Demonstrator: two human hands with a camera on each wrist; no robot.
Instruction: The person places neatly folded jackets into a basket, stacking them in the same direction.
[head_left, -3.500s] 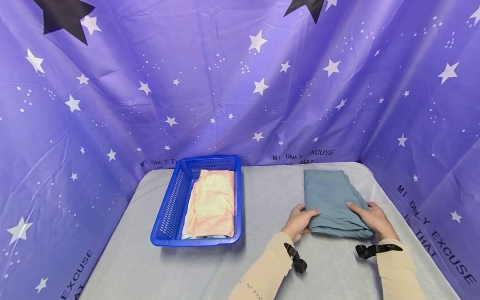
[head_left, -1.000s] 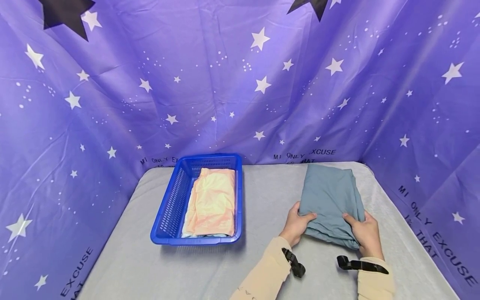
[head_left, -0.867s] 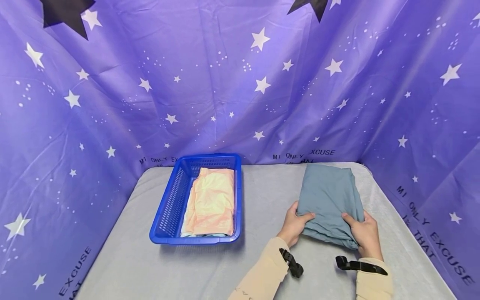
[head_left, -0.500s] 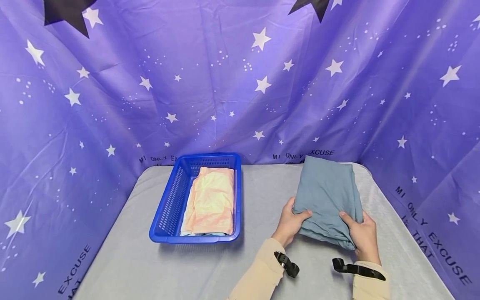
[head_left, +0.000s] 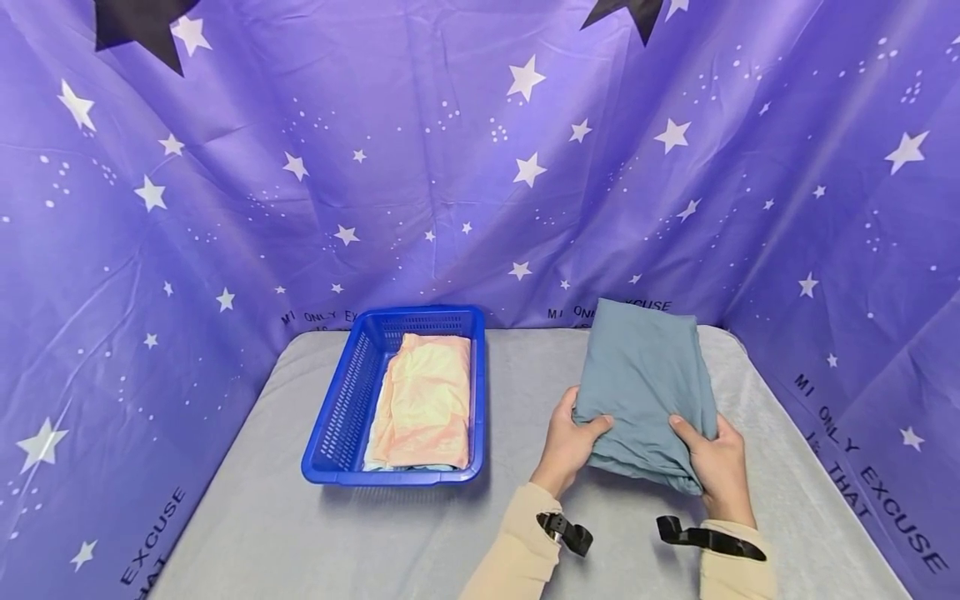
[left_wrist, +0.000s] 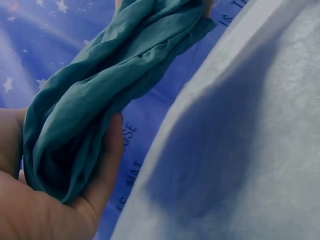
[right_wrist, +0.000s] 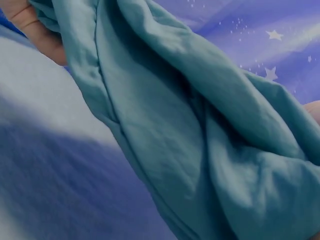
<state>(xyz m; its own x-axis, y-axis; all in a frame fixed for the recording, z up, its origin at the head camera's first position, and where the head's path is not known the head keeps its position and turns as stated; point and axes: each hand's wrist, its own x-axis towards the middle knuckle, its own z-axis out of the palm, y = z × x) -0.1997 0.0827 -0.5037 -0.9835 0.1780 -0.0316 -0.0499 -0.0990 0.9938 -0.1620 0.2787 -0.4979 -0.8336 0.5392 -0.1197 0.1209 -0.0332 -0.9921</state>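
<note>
Your left hand [head_left: 564, 440] and right hand [head_left: 720, 467] pinch the cloth [head_left: 647, 375] between them above the table [head_left: 525, 392]: likely the carrying step, the next move calling for level grips.

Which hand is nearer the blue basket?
Left. The left hand is right of the blue basket, holding the cloth; the right hand is farther right, holding the cloth's other side.

Beyond my grip hangs a creased purple curtain [head_left: 420, 167], wrapping round to both sides of it, printed with white stars [head_left: 526, 78], dots and black lettering [head_left: 912, 533]. High above my grip, black stars [head_left: 142, 29] run out of sight. Below spreads a pale grey covered table [head_left: 300, 542], its far corners rounded. Bright light leaves a soft shadow [left_wrist: 215, 145] under my grip.
</note>
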